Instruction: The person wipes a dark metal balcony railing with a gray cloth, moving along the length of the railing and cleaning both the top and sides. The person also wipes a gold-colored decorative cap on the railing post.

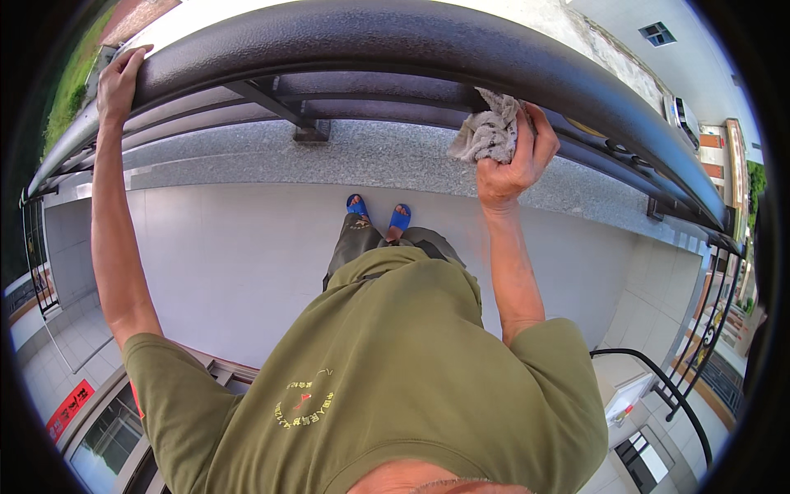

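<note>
A thick dark metal handrail (329, 41) curves across the top of the view, with thinner bars running below it. Far to the left, my left hand (119, 86) is wrapped round this rail. In my right hand (522, 160) is a crumpled grey cloth (491, 128), bunched up against the railing's inner side, just under the top rail. The fingertips of that hand are partly hidden by the cloth and the rail.
Beneath the bars runs a speckled grey stone ledge (395, 156). My feet in blue sandals (400, 217) stand on the pale floor (239, 247). A black curved tube (687, 403) is at the lower right. Beyond the railing, a parked car (685, 119) shows far below.
</note>
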### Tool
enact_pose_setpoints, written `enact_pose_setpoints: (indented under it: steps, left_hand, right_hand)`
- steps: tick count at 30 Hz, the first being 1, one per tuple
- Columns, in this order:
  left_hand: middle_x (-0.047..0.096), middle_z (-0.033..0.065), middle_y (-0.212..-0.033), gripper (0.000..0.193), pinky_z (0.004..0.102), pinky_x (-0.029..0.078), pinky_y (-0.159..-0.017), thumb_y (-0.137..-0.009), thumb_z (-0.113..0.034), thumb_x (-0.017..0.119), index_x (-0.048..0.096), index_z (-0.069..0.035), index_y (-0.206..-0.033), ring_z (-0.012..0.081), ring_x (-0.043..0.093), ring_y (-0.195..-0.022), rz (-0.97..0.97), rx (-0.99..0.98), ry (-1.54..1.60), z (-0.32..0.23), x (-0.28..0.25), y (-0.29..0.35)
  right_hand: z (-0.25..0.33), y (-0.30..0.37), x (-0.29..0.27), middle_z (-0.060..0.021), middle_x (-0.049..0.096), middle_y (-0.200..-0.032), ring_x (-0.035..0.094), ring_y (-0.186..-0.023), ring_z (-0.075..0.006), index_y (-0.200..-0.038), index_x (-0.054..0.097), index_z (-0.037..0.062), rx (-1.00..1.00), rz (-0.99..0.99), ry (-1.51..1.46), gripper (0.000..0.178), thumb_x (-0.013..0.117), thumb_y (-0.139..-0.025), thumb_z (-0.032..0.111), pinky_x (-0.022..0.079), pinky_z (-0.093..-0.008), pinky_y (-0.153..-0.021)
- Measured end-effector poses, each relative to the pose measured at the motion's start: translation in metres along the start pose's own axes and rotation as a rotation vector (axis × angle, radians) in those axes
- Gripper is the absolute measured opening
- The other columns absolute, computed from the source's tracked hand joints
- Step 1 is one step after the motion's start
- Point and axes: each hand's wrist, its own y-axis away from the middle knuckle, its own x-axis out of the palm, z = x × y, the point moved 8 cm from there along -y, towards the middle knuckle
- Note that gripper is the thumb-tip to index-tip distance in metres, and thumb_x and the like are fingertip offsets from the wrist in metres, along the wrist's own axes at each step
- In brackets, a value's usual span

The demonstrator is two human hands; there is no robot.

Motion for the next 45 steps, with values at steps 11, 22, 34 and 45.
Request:
enact_pose_setpoints:
  steps: [11,22,34,45]
  left_hand:
    - [0.080,0.0047,-0.101,0.038,0.0281,0.052,-0.089,-0.103,-0.046,0.061,0.083,-0.023,-0.124,0.0142,0.071,-0.091,-0.061,-0.007,-0.045,-0.008,0.001,0.001]
    - [0.080,0.0171,-0.097,0.037,0.0417,0.055,-0.087,-0.097,-0.032,0.062,0.083,-0.003,-0.104,0.0291,0.074,-0.091,-0.169,0.011,-0.018,-0.070,-0.011,0.023]
    - [0.080,0.0157,-0.093,0.033,0.0410,0.056,-0.081,-0.095,-0.032,0.067,0.082,-0.003,-0.104,0.0281,0.074,-0.086,-0.187,-0.058,0.034,-0.090,-0.026,0.037]
    - [0.080,0.0051,-0.108,0.041,0.0291,0.052,-0.092,-0.104,-0.048,0.060,0.082,-0.021,-0.126,0.0155,0.071,-0.097,-0.092,0.010,-0.043,-0.014,0.002,0.009]
  right_hand:
    - [0.163,-0.013,0.182,-0.0195,0.070,-0.115,0.071,-0.103,-0.0392,-0.126,0.066,0.0002,-0.266,0.633,-0.288,0.054,0.074,-0.073,0.010,0.056,-0.0488,-0.094]
    - [0.078,-0.022,0.139,-0.0177,0.074,-0.125,0.070,-0.119,-0.0399,-0.142,0.064,0.0081,-0.205,0.786,-0.095,0.074,0.074,-0.069,-0.001,0.054,-0.0493,-0.105]
    - [0.135,-0.014,0.168,-0.0180,0.072,-0.113,0.071,-0.104,-0.0392,-0.129,0.066,0.0020,-0.221,0.580,-0.170,0.058,0.074,-0.072,0.001,0.057,-0.0476,-0.091]
    - [0.102,-0.017,0.141,-0.0185,0.072,-0.121,0.068,-0.119,-0.0375,-0.142,0.062,0.0058,-0.211,0.687,-0.074,0.073,0.072,-0.071,-0.005,0.050,-0.0511,-0.109]
